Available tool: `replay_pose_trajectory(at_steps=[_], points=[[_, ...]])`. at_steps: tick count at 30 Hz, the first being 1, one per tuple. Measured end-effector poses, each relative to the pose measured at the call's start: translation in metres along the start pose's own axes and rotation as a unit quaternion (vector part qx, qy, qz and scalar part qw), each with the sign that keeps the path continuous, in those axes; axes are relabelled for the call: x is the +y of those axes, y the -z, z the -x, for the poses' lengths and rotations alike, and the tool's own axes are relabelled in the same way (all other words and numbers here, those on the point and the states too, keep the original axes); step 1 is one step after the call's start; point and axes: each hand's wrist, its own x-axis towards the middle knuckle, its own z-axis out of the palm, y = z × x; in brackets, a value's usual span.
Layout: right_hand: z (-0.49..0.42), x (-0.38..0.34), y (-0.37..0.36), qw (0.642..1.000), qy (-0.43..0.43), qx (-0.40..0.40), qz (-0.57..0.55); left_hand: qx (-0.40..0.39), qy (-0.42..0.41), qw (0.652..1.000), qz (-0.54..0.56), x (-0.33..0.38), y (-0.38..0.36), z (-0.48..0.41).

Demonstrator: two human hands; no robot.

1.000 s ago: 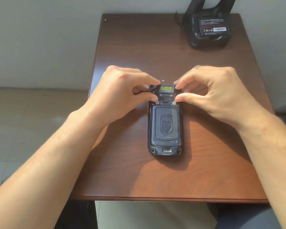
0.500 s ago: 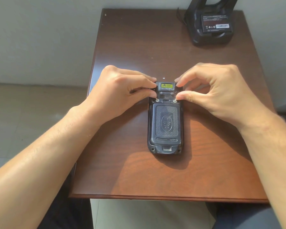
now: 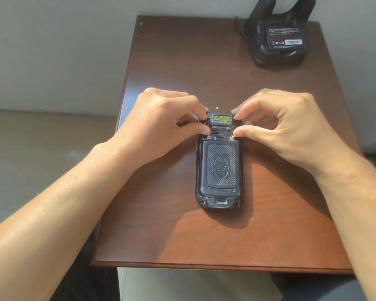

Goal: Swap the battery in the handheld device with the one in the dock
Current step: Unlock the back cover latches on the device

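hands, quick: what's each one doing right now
Left hand: thumb and forefinger pinched at the left silver latch of the handheld device.
Right hand: pinched at the right silver latch.

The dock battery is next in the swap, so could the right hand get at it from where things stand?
Probably yes. The battery sits exposed in the dock at the table's far right, bare wood between, though the right hand is busy at the device.

Nothing can be read outright. The battery (image 3: 285, 38) in the dock (image 3: 278, 33) carries small white print, certification marks and a barcode sticker (all too blurred). The handheld device (image 3: 219, 161) shows an illegible yellow label (image 3: 221, 118) and an embossed emblem (image 3: 221, 168).
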Motion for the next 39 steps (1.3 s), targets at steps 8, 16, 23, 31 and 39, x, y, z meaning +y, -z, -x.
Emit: replay_pose_trajectory(at_steps=[8,16,23,31,39], points=[[0.029,-0.043,0.0,0.996,0.01,-0.015,0.089,-0.035,0.141,0.986,0.083,0.002,-0.001,-0.002],[0.05,-0.082,-0.01,0.959,-0.019,-0.166,0.227,-0.063,0.19,0.976,0.092,0.007,0.0,-0.006],[0.045,-0.089,-0.016,0.957,-0.027,-0.191,0.217,-0.044,0.239,0.964,0.11,0.003,-0.004,-0.006],[0.041,-0.087,-0.011,0.964,-0.008,-0.188,0.189,-0.04,0.247,0.961,0.118,0.007,-0.004,-0.006],[0.045,-0.082,-0.01,0.973,0.023,-0.148,0.175,-0.043,0.248,0.961,0.118,0.008,-0.002,-0.007]])
